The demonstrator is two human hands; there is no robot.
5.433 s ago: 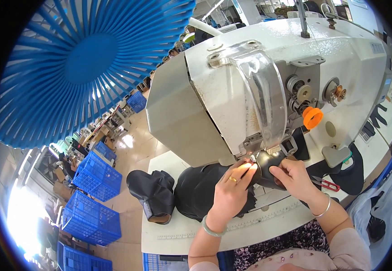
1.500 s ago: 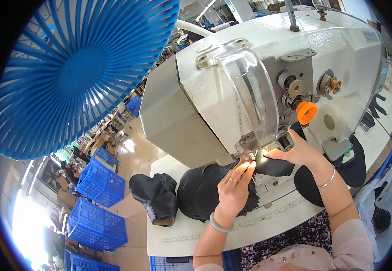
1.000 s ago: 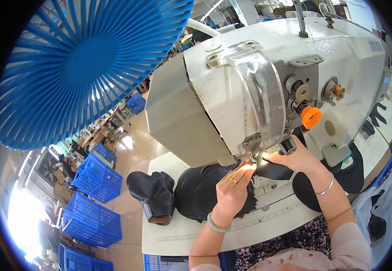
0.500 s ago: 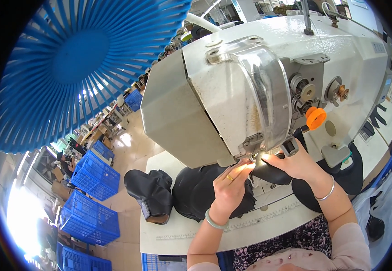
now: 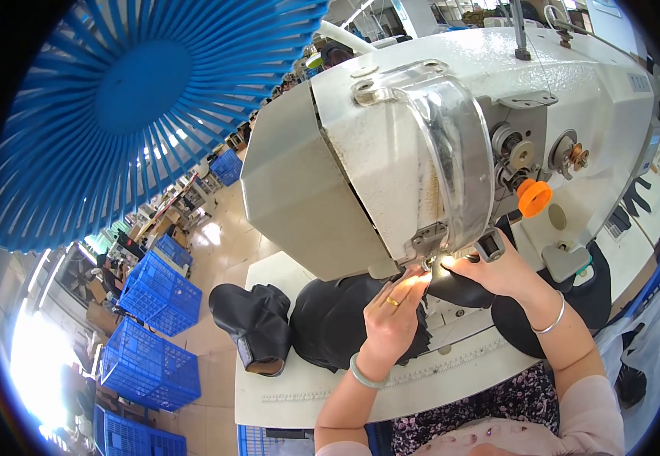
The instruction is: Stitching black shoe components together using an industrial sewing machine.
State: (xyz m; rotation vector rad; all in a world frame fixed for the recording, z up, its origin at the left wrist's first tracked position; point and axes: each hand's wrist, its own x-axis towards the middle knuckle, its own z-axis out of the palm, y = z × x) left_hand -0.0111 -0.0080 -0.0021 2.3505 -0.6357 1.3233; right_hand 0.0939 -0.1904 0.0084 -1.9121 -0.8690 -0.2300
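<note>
At a white sewing machine [image 5: 391,175], both my hands work close to the lit needle area. My left hand [image 5: 391,323], with a ring and a bangle, has its fingers pressed together, their tips at a black leather-like piece [image 5: 459,291] beside the presser foot. My right hand [image 5: 503,270], a silver bangle on its wrist, grips the same piece from the right, thumb pointing to the needle; the other fingers are partly hidden behind a machine part. Left of my left hand lies a stack of black pieces [image 5: 330,323]. The needle tip itself is hard to make out.
A folded black shoe upper [image 5: 250,327] lies at the table's left. More black pieces [image 5: 516,327] sit under my right forearm. A ruler strip [image 5: 345,391] runs along the front. A blue fan [image 5: 144,87] hangs upper left; blue crates [image 5: 151,365] stand on the floor.
My left hand has shifted very slightly to the right and up. The right hand and the black piece stay nearly in place; the whole view has moved a little.
</note>
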